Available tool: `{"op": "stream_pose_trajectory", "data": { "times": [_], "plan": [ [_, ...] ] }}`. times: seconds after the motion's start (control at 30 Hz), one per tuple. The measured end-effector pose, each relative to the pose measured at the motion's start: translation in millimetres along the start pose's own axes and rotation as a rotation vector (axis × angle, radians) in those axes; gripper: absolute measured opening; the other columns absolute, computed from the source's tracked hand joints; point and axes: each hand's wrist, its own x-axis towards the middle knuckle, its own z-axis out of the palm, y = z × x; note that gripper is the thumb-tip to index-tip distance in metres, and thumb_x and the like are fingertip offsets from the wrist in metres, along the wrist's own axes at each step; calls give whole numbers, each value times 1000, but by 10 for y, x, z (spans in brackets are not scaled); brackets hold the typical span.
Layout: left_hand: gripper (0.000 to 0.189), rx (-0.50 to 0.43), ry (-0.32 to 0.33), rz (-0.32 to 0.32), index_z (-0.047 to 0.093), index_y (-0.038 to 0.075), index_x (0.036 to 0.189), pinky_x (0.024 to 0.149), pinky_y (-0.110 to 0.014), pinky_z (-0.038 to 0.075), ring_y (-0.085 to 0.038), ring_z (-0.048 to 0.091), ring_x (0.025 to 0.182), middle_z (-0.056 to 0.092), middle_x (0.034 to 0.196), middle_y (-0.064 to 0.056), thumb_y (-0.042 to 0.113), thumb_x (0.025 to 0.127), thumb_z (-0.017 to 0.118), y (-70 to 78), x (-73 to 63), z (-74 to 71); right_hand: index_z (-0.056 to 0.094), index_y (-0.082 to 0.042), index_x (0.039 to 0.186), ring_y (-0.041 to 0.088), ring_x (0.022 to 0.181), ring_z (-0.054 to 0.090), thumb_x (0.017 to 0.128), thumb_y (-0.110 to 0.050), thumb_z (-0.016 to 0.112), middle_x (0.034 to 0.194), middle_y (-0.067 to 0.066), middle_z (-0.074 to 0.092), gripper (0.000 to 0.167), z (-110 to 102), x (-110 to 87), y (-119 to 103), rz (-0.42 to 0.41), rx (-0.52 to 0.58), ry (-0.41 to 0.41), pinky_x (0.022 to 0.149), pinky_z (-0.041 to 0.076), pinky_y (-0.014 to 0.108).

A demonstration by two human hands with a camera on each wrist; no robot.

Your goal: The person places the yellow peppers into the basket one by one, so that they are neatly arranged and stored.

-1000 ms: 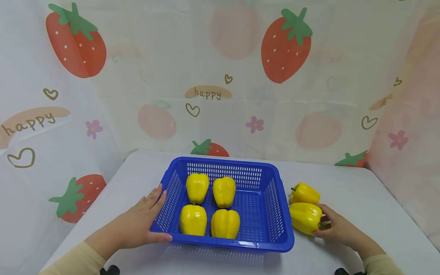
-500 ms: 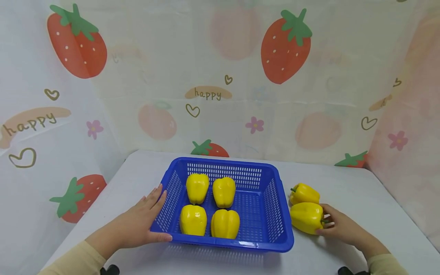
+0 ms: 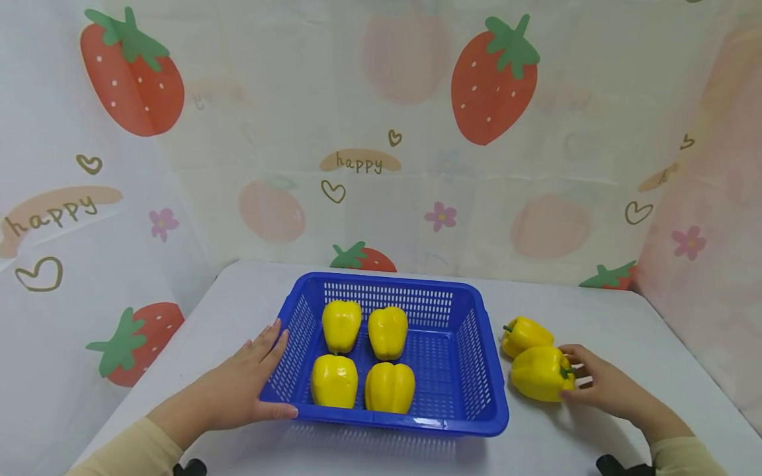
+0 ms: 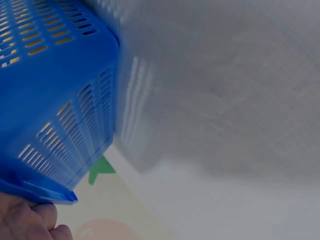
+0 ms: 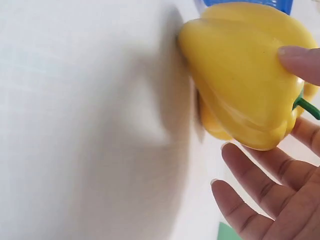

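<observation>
My right hand holds a yellow bell pepper by its stem end, thumb on one side and fingers on the other. Its green stem points toward the palm in the right wrist view. Just behind it lies another yellow bell pepper, partly covered by the held one. At the left, my left hand rests against the corner of a blue plastic basket, fingers spread along the side and thumb on the front rim. Its fingertips show by the rim in the left wrist view.
Several yellow bell peppers stand inside the basket's left half in two rows. The white tabletop extends around it. A strawberry-print cloth hangs behind and at both sides.
My right hand has moved to the right, drawing the front pepper away from the basket's side and turning it slightly. The left hand and the basket stay where they were.
</observation>
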Motion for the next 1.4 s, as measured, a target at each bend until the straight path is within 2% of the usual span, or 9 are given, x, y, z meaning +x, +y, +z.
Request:
{"op": "stream_pose_trajectory", "data": {
  "times": [0.23,0.4,0.7,0.97,1.2,1.4],
  "plan": [
    [118,2,-1,-3,14,5,146,108,-51,17,-31,9,139,3,153,-14,84,63,43,-2,1,0,37,-1,132,30,102,50,77,-30,71,125,20,46,70,-54,-14,4,-75,-27,12,76,49,35],
    [118,0,-3,-6,14,5,146,108,-51,17,-31,9,139,3,153,-14,84,63,43,0,1,-1,38,-1,132,33,104,48,79,-27,70,128,24,41,68,-60,-22,-22,-115,-18,29,77,49,37],
    [118,-2,0,-7,14,5,146,107,-52,17,-31,10,139,4,153,-14,83,63,44,2,3,-2,32,-1,137,34,106,45,80,-30,69,132,26,35,74,39,13,-77,-72,-11,45,82,49,43],
    [117,-5,7,-2,15,5,146,107,-52,18,-31,10,139,5,153,-15,83,63,44,14,-7,-11,25,1,140,35,109,43,77,-31,72,131,25,35,85,83,20,-64,-97,-20,56,87,45,52],
    [118,6,13,4,15,5,146,108,-51,18,-31,10,139,4,153,-14,84,63,42,-9,1,19,28,-2,139,33,107,48,76,-35,73,133,23,38,85,110,39,-64,-79,17,53,87,47,48],
    [118,10,16,8,15,5,146,108,-51,18,-31,10,139,4,153,-14,84,63,41,-21,8,34,30,-5,139,32,105,49,76,-34,74,133,25,37,82,144,30,-84,-115,27,57,85,48,46]
  ]
}}
